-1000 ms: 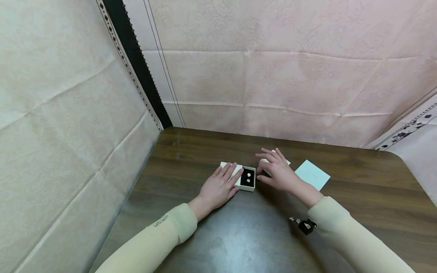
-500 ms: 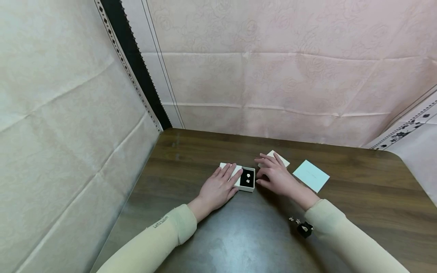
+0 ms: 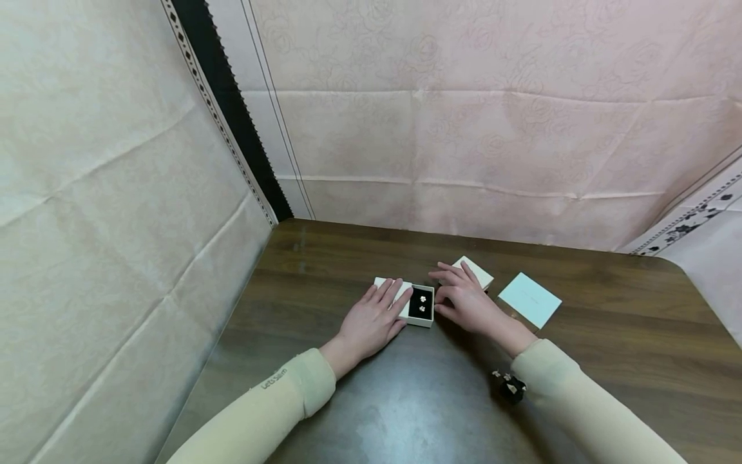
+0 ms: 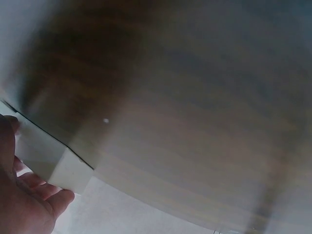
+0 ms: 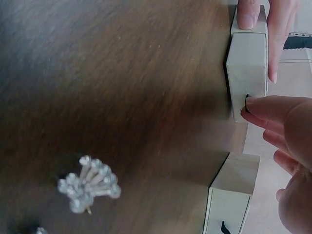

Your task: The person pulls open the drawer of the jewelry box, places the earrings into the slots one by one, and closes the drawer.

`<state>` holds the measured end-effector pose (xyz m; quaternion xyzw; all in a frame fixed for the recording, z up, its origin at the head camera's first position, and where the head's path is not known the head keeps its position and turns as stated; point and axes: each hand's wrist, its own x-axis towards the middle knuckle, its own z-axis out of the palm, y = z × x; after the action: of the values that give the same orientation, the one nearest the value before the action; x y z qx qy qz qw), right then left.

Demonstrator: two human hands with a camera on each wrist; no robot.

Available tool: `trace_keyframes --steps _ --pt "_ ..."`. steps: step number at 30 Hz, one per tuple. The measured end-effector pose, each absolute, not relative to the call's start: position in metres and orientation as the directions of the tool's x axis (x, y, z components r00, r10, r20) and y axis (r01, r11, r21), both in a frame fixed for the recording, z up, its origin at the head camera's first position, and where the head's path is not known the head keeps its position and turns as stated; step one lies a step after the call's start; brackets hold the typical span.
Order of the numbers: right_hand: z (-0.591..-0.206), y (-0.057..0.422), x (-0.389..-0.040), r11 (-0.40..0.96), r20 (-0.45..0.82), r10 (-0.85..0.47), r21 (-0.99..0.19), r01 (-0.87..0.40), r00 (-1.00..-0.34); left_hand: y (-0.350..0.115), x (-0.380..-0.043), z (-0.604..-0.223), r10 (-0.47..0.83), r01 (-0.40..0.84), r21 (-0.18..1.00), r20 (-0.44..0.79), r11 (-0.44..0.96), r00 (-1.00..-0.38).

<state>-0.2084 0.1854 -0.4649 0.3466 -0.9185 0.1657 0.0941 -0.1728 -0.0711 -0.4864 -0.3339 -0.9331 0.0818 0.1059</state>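
Note:
A small white drawer-style jewelry box (image 3: 404,290) lies on the table, its drawer (image 3: 428,322) partly out to the right. Inside the drawer, a pair of flower earrings (image 3: 422,303) sits on a black insert (image 3: 428,293). My left hand (image 3: 371,319) holds the box's outer sleeve, its fingers laid across the top and its thumb at the near side. At the drawer's end, my right hand (image 3: 466,303) pinches the short black pull tab (image 5: 247,97) between thumb and finger. The fingertips also show right beside the drawer wall in the right wrist view.
Behind my right hand stands a second white box (image 3: 478,272) with its own black tab (image 5: 224,228). A pale blue card (image 3: 530,299) lies to its right. Near my right cuff are a black insert (image 3: 513,389) and a sparkling flower earring (image 5: 90,185) on the wooden table (image 3: 324,258).
My right wrist has shifted slightly left and toward me, uncovering more of the second box, while its sleeve covers more of the loose insert. The left hand and drawer look unchanged.

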Motion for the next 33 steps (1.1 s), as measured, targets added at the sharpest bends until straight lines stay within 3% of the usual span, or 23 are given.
trace_keyframes --steps 33 --pt "-0.462 0.161 -0.215 0.701 0.258 -0.627 -0.225 -0.677 -0.735 -0.071 -0.172 -0.479 0.638 0.617 -0.177 0.105 0.767 -0.763"
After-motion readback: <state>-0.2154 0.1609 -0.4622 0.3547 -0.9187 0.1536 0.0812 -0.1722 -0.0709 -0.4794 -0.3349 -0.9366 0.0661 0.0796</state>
